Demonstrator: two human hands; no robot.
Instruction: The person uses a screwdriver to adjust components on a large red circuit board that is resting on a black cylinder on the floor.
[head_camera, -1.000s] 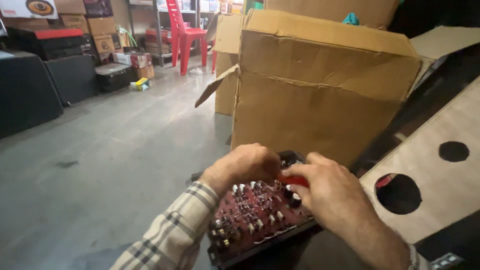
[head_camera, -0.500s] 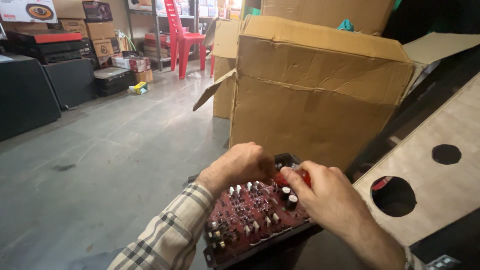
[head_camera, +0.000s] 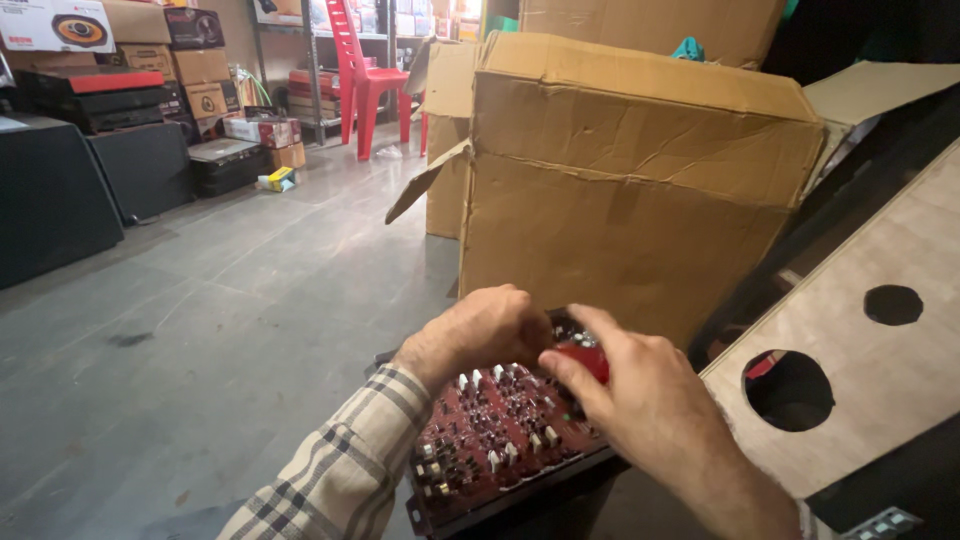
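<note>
Gripping the red circuit board (head_camera: 495, 440) at its far end, our left hand (head_camera: 490, 330) curls over the edge; our right hand (head_camera: 640, 400) pinches a small red part (head_camera: 585, 360) above it.

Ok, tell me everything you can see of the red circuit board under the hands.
The circuit board is dark red and rectangular, studded with rows of small white and black parts. It lies roughly flat, tilted slightly, on a dark base. The left hand covers its far end; the right hand rests over its right edge, pinching a small red piece. A big cardboard box stands behind.
</note>
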